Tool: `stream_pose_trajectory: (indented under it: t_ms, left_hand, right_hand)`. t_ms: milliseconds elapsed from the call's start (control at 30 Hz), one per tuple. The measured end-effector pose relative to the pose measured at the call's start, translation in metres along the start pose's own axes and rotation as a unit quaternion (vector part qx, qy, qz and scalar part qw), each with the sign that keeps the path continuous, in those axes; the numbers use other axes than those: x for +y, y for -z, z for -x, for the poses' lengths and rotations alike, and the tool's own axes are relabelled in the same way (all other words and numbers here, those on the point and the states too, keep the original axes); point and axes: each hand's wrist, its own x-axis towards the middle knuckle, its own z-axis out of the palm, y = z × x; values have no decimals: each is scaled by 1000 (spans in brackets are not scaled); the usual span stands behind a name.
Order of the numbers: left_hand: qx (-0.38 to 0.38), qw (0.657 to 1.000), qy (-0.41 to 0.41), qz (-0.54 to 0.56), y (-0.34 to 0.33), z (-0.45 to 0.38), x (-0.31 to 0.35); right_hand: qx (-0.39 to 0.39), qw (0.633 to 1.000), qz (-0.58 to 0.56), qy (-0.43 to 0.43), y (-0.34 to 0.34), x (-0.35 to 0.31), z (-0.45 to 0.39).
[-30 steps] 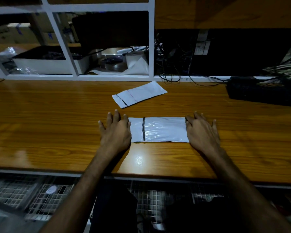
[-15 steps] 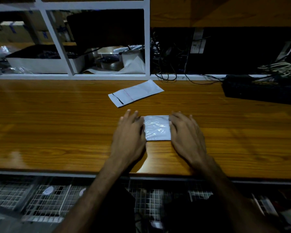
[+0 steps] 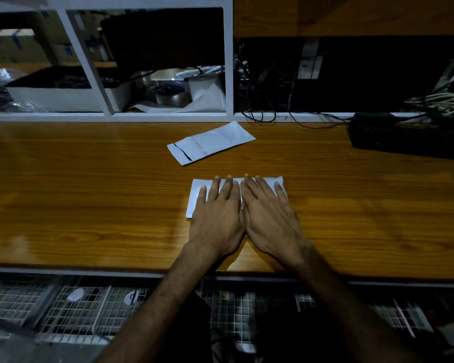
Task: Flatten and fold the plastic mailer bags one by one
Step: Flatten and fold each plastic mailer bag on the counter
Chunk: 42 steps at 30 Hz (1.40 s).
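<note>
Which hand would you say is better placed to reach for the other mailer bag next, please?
Probably the left hand: the other mailer bag lies beyond its fingertips, up and left of the right hand. Both press flat on the folded bag.

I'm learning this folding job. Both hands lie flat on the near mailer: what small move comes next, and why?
Probably slide the left hand and right hand outward to press the near mailer flat; both palms meet at its middle.

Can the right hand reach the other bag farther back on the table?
Probably yes: the second mailer bag lies just beyond the right hand, with only bare table between.
</note>
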Motion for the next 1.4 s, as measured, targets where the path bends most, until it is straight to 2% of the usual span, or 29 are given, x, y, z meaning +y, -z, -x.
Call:
stream_pose_trajectory:
  t_ms: [267, 867, 1400]
  left_hand:
    - [-12, 998, 60, -35, 2, 2, 3]
    - [5, 985, 164, -57, 0, -2, -5]
    - [-21, 979, 200, -7, 8, 5, -28]
  right_hand:
    - [-23, 999, 11, -35, 4, 0, 2]
    - [-23, 982, -3, -189, 7, 0, 4]
    - [-52, 972, -33, -225, 11, 14, 6]
